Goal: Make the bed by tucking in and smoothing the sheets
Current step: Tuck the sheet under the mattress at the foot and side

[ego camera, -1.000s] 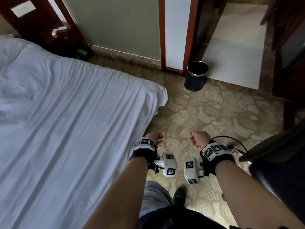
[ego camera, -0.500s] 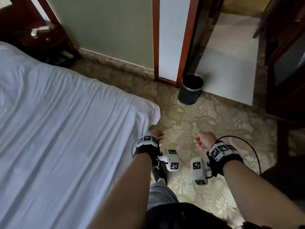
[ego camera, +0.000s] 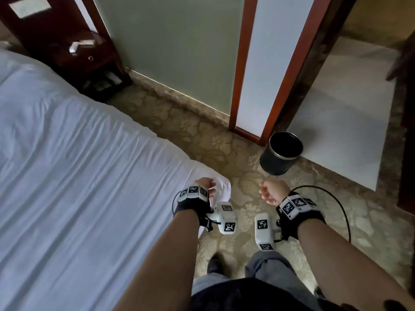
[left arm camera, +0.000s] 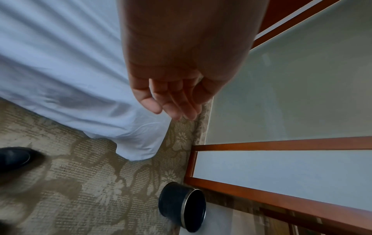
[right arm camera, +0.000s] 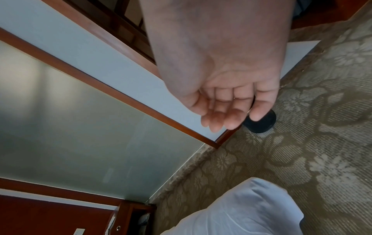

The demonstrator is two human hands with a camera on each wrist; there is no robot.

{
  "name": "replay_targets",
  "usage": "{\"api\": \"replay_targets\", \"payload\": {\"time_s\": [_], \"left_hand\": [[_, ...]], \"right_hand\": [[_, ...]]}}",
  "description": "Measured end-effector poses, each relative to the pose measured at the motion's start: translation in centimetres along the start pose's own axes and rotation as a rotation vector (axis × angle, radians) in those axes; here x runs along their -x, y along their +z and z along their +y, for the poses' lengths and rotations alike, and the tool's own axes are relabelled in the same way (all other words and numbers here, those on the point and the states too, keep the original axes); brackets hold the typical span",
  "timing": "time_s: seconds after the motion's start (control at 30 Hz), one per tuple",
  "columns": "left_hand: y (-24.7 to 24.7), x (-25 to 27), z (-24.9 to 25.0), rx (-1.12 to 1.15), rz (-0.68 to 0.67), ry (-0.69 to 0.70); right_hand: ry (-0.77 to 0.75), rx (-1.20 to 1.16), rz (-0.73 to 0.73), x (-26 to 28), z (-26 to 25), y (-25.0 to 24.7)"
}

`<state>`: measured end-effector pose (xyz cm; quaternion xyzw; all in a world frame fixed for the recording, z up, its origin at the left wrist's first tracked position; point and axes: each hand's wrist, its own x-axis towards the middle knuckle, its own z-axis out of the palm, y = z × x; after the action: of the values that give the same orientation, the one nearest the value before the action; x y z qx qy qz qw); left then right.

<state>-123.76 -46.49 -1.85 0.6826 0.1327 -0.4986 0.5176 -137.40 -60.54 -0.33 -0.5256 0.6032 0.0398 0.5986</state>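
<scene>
A white sheet (ego camera: pixel 78 176) covers the bed on the left, creased in long folds, and its corner (ego camera: pixel 221 187) hangs loose over the foot of the mattress. My left hand (ego camera: pixel 207 187) hovers just above that corner, fingers loosely curled and holding nothing. In the left wrist view the left hand (left arm camera: pixel 171 101) is relaxed above the draped sheet (left arm camera: pixel 80 79), apart from it. My right hand (ego camera: pixel 270 193) hangs over the carpet to the right of the bed, loosely curled. The right wrist view shows this empty right hand (right arm camera: pixel 227 111) and the sheet corner (right arm camera: pixel 241 211) below.
A black waste bin (ego camera: pixel 280 153) stands on the patterned carpet (ego camera: pixel 314 209) near a wood-framed glass partition (ego camera: pixel 253 63). A dark wooden nightstand (ego camera: pixel 74 48) is at the head of the bed. My dark shoe (ego camera: pixel 214 264) and grey trouser legs are at the bottom.
I have stepped along the bed's foot; the bed corner now sits under my left hand, and the bin appears nearer. Both hands stay loosely curled and empty.
</scene>
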Motion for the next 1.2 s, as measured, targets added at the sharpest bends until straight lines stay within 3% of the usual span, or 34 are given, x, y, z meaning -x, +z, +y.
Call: {"api": "replay_targets", "payload": {"time_s": [0.23, 0.4, 0.63, 0.8, 1.03, 1.2], "left_hand": [[1.7, -4.8, 3.9, 0.065, 0.109, -0.044], [4.2, -9.5, 9.6, 0.208, 0.233, -0.032], [10.4, -12.8, 17.4, 0.317, 0.265, -0.046], [12.8, -14.9, 20.2, 0.401, 0.331, -0.054], [11.6, -17.5, 23.2, 0.427, 0.413, -0.103], [9.5, -20.6, 26.4, 0.502, 0.385, -0.105]], "right_hand": [[0.062, -0.006, -0.054, -7.0, -4.7, -0.3], [0.038, 0.064, -0.173, -13.9, -12.5, -1.2], [-0.030, 0.196, -0.244, -20.3, -22.6, -3.3], [-0.118, 0.282, -0.299, -23.9, -27.8, -4.0], [-0.175, 0.358, -0.370, -26.2, -33.0, -1.2], [-0.201, 0.444, -0.394, -28.0, -36.9, 2.9]]}}
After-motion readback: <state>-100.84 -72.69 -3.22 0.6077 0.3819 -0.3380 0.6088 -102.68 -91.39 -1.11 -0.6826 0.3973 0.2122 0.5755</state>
